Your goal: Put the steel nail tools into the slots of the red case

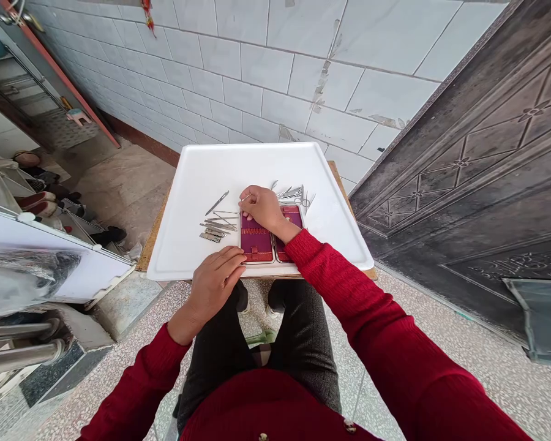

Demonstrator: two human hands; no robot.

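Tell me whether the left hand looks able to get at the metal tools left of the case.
Probably yes: the left hand is at the near left corner of the open case, the metal tools lie just beyond that hand on the white tray, and nothing visible blocks the way.

White rectangular tray (252,166) with rounded corners and a raised rim, set on a wooden board (149,248) whose edges show at two and eight o'clock. On the tray, toward six o'clock, lies an open case (261,243) lined in purple and red. From the case, slim metal tools (218,225) cluster at nine o'clock, one longer tool (217,203) slants at ten, and more metal pieces (294,194) lie at one.
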